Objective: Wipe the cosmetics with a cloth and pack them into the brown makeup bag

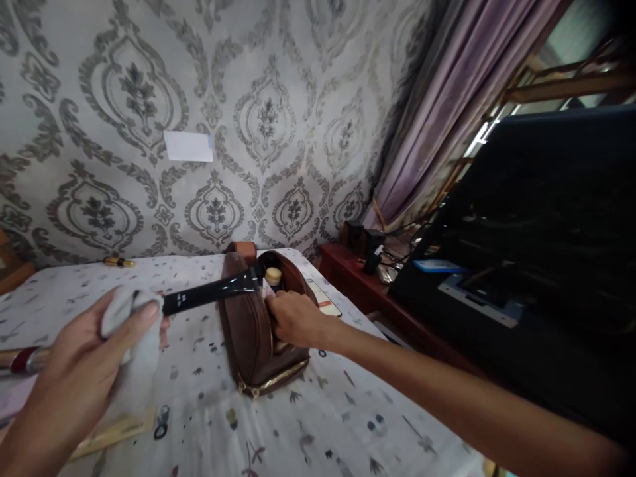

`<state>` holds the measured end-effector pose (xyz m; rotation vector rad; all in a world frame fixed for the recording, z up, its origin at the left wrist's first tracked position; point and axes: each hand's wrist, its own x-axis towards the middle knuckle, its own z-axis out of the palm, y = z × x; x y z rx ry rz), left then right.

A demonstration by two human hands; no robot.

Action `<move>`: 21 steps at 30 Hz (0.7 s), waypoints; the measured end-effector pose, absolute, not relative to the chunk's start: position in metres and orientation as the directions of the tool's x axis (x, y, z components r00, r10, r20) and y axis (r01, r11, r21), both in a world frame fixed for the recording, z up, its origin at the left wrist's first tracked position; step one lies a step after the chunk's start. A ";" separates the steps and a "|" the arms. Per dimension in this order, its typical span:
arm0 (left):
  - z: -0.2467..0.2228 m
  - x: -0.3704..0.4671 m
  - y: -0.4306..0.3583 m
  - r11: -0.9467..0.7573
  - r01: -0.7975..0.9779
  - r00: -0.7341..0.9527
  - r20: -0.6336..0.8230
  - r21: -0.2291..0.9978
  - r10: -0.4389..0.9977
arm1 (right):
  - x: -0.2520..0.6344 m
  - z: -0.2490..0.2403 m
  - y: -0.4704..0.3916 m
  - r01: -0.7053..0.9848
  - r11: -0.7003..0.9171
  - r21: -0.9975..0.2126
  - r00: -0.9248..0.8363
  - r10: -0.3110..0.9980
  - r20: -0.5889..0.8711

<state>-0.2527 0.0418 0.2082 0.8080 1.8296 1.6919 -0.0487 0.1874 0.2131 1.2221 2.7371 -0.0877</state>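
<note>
My left hand (94, 351) is closed around a white cloth (134, 338) and one end of a black squeeze tube (213, 293). The tube points right, its flat end above the rim of a brown zip bag (246, 331). The bag lies unzipped on the patterned sheet. My right hand (295, 318) reaches over its right side into the opening, fingers curled and their tips partly hidden. A small pink-and-white item (268, 289) shows by those fingers; I cannot tell whether they grip it. Behind it, a container with a beige cap (273, 276) stands in the bag.
A gold-and-black tube (119, 262) lies near the wall. At the left edge are a red-and-metallic cylinder (24, 360) and a yellowish flat packet (114, 434). A pale flat card-like thing (325, 299) is right of the bag, beside a dark red ledge (358, 285) with cables.
</note>
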 end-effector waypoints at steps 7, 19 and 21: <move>0.244 -0.240 0.112 -0.066 0.279 -0.357 0.168 0.958 0.919 | -0.040 0.210 0.179 0.684 0.729 0.030 -0.726 0.684 -0.074; 0.245 -0.189 0.187 -0.200 0.758 -0.017 0.324 0.621 0.946 | -0.036 0.212 0.179 0.678 0.735 0.024 -0.732 0.678 -0.064; 0.243 -0.182 0.196 -0.205 0.825 0.026 0.327 0.527 0.945 | -0.035 0.212 0.180 0.676 0.737 0.020 -0.735 0.676 -0.059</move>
